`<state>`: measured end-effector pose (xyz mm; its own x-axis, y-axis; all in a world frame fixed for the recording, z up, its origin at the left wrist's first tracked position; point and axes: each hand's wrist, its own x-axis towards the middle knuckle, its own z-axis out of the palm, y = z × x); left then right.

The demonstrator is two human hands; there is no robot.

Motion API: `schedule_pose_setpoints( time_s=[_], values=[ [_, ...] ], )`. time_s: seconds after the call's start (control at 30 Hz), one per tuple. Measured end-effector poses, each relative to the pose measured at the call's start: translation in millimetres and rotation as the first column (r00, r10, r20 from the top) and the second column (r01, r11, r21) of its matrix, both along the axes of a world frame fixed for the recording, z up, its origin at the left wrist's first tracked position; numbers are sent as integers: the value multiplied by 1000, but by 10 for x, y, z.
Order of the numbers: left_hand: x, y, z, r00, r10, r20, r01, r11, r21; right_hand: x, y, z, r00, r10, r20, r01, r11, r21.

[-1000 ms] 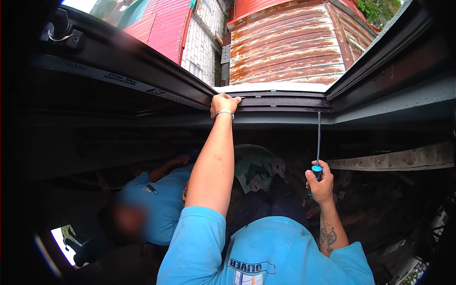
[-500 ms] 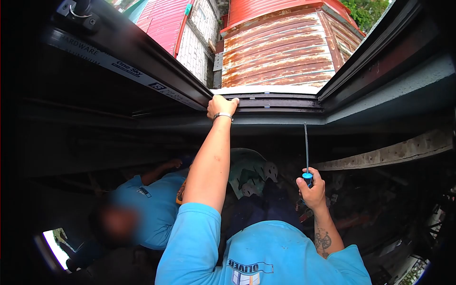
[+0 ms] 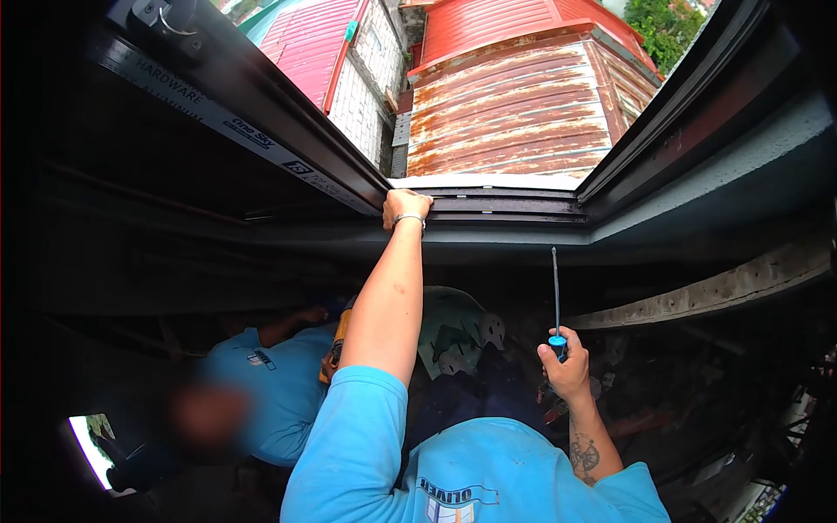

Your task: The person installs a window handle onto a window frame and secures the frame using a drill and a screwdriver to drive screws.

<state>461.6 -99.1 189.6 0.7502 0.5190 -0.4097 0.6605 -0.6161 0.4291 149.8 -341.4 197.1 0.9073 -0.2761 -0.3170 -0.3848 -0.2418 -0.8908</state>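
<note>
My left hand (image 3: 406, 207) is closed over the lower window frame, where the dark sliding sash (image 3: 305, 144) meets the black bottom track (image 3: 510, 206). Its fingertips are partly hidden behind the frame. Wrapped in my right hand (image 3: 568, 366) is a screwdriver with a blue handle (image 3: 558, 343). The long metal shaft (image 3: 555, 288) points up toward the sill, and its tip stays just below the grey sill edge, apart from the track.
A co-worker in a blue shirt (image 3: 270, 383) is close on my left, beside a yellow-and-black tool (image 3: 338, 344). A pale curved beam (image 3: 697, 296) runs along the right. Rusty metal roofs (image 3: 514, 105) lie outside the window opening.
The whole view has tilted slightly, so the window and both hands appear lower. My right hand and the screwdriver have shifted a little left. My left hand keeps its place on the frame.
</note>
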Motion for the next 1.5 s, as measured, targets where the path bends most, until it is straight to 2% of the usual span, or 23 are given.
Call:
schedule_pose_setpoints(
  time_s=[0.13, 0.2, 0.23, 0.33, 0.43, 0.53, 0.67, 0.8, 0.87, 0.97, 1.03, 1.13, 1.2, 1.27, 1.37, 1.4, 1.5],
  values=[
    [16, 65, -178, 998, 17, 54, -14, 999, -44, -5, -2, 13, 1000, 21, -17, -21, 1000, -5],
    [-1, 70, -231, 995, -38, 97, 38, 999, 5, 15, 0, 28, 999, 23, -23, -23, 1000, -6],
    [14, 72, -279, 994, -19, 109, 14, 999, 40, 30, 1, 57, 999, 40, -18, -41, 999, -28],
    [-65, -47, 33, 997, -24, 77, 20, 998, 55, 57, 10, 92, 998, 64, -9, -64, 997, -47],
    [-62, -144, -15, 998, -14, 63, 5, 991, 134, 89, 36, 130, 998, 68, -19, -69, 996, -57],
    [-96, -235, 36, 998, -9, 68, 2, 994, 105, 127, 55, 162, 994, 100, 31, -96, 989, -115],
    [-104, -254, -59, 997, -41, 59, 33, 992, 121, 176, 99, 197, 993, 116, -21, -118, 987, -106],
    [-119, -330, -29, 998, -1, 67, -9, 989, 145, 213, 127, 281, 987, 148, -59, -154, 982, -107],
    [-107, -360, -51, 996, 47, 70, -57, 988, 144, 204, 126, 292, 984, 179, 16, -175, 974, -144],
    [-61, -350, -30, 994, 104, 38, -107, 988, 114, 208, 149, 404, 980, 201, 1, -197, 963, -185],
    [-47, -331, 17, 990, 144, 7, -144, 985, 98, 215, 147, 480, 979, 188, -77, -199, 963, -182],
    [-79, -266, -42, 992, 113, 58, -117, 990, 72, 177, 155, 449, 981, 192, 5, -186, 956, -226],
    [-118, -253, -84, 982, 144, 122, -145, 989, -7, 195, 185, 514, 976, 218, -23, -217, 953, -210],
    [-144, -247, -111, 980, 92, 179, -94, 996, 2, 174, 192, 499, 976, 217, -32, -219, 954, -206],
    [-202, -253, -86, 938, 154, 312, -97, 977, -190, 166, 209, 511, 970, 241, -22, -240, 946, -217],
    [-238, -272, -97, 918, 165, 361, -106, 979, -176, 171, 219, 519, 971, 237, -40, -240, 947, -213],
    [-323, -261, -217, 933, 8, 361, -8, 1000, -3, 174, 244, 502, 966, 259, -3, -253, 941, -226]
  ],
)
